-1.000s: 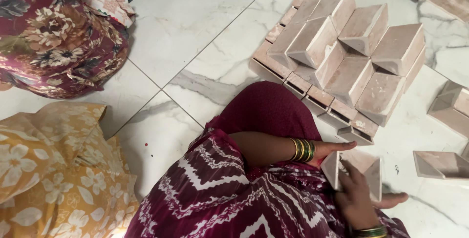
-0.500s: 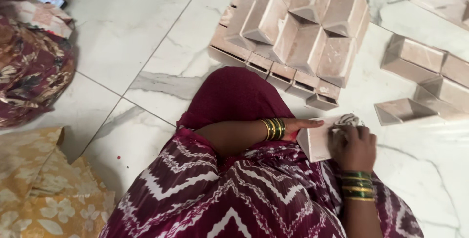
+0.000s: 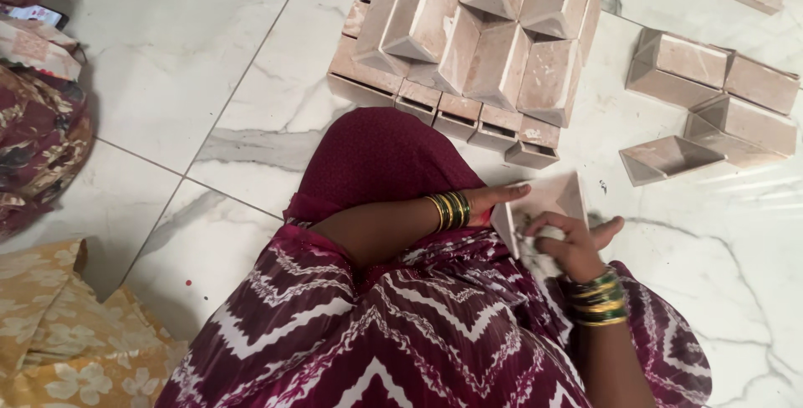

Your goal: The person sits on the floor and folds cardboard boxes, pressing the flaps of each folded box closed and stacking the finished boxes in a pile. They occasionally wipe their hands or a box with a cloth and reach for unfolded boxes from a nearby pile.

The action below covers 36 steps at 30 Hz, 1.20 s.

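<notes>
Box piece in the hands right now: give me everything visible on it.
The box piece is a pale pinkish-beige open tray with slanted walls, cardboard by the look of it. It sits just off the person's lap, above the marble floor. The left hand steadies its left edge; the right hand presses a whitish wad into its near side. Its underside is hidden.

This looks like a room in a home used for piecework on the floor. The white marble-veined floor tiles [image 3: 167,56] bear a stacked heap of folded pinkish cardboard boxes [image 3: 477,48], more boxes [image 3: 711,98] lie loose to the side, and patterned cloth bundles [image 3: 38,132] sit nearby.
</notes>
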Each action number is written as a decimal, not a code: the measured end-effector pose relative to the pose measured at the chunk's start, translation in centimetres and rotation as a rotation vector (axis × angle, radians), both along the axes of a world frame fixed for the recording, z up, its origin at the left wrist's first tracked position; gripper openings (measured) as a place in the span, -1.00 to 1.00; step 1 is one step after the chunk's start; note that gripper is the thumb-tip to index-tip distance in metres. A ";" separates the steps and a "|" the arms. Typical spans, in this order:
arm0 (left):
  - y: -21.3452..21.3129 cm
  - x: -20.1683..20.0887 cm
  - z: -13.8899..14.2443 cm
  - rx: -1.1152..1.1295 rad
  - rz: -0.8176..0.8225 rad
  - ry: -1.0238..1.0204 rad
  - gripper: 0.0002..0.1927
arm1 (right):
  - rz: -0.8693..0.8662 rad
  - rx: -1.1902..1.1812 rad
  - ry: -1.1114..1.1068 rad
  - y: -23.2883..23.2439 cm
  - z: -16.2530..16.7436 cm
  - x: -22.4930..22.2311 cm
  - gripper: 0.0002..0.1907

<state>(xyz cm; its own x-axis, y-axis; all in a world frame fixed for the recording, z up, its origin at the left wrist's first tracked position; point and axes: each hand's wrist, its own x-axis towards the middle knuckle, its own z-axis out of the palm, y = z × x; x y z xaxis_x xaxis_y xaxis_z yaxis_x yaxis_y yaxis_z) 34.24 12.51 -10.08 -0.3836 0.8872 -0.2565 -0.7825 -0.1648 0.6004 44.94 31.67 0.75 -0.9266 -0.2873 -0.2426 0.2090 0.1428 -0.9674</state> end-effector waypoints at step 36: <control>1.0 -1.0 -2.0 0.100 0.051 -0.301 -0.20 | -0.593 0.044 -0.007 8.3 -8.1 -2.0 -0.61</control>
<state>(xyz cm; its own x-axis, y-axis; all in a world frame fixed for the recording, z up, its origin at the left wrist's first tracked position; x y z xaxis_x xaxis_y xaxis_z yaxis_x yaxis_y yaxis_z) 33.21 13.56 -12.10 -0.3480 0.8955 -0.2775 -0.9120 -0.2547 0.3216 42.95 39.96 -7.37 -0.9244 0.2893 -0.2488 0.2713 0.0401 -0.9616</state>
